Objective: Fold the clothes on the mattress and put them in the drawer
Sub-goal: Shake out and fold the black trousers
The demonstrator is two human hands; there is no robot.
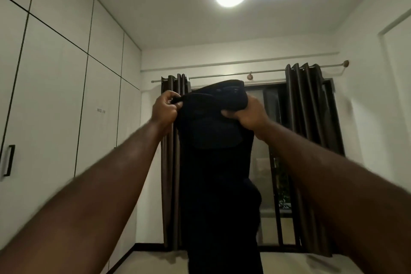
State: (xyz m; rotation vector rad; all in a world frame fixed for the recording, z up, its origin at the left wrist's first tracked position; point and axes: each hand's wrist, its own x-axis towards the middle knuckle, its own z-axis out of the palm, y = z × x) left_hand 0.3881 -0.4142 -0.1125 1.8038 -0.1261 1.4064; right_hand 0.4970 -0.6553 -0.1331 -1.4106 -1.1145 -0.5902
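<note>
At the centre of the view, the dark garment (213, 162) hangs from both raised hands. The left hand (165, 109) pinches its top edge at ten o'clock; the right hand (249, 113) curls round bunched cloth at two o'clock. The cloth drops toward six o'clock, across the pale mattress (311, 262). Brown curtains (309, 118) hang behind, and a white wardrobe (55, 95) stands at nine o'clock.

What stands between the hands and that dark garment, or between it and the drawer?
Nothing between hands and cloth: the left hand and right hand both grip the top of the hanging black fabric garment. No drawer is in view, only tall white cupboard doors on the left, so that path cannot be judged.
</note>
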